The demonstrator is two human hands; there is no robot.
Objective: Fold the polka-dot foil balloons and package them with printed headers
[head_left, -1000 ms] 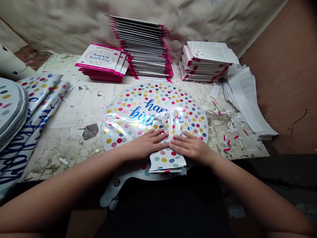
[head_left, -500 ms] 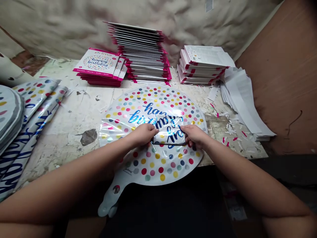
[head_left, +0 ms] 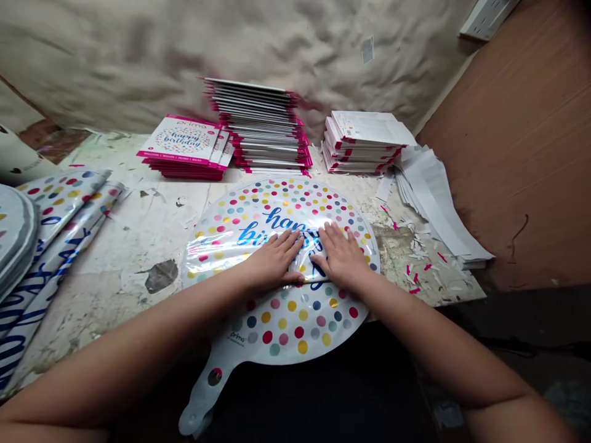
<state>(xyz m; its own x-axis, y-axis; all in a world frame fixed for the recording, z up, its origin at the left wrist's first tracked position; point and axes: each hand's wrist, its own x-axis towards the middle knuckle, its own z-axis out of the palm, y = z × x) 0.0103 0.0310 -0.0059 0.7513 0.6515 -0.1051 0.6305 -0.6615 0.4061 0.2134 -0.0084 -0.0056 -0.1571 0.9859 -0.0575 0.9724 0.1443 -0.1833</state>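
A round, flat foil balloon point(head_left: 295, 332) with coloured dots and blue lettering lies on the worktable point(head_left: 138, 227), its tail hanging over the front edge. On its middle rests a small folded foil piece point(head_left: 307, 267), mostly covered by my hands. My left hand point(head_left: 274, 259) lies flat on the left part of the folded piece, fingers spread. Pressed on its right part is my right hand point(head_left: 341, 255), palm down with fingers apart.
Behind the balloon stand pink-edged "happy birthday" packets point(head_left: 180, 144), a tall packet stack point(head_left: 268, 129) and a lower stack point(head_left: 364, 138). White paper sheets point(head_left: 438, 203) lie at right, near paper scraps point(head_left: 418, 246). More foil balloons point(head_left: 60, 234) are at left.
Both hands have let go of the folded piece's edges and now lie flat on top of it, fingers spread. The camera view has tilted up slightly.
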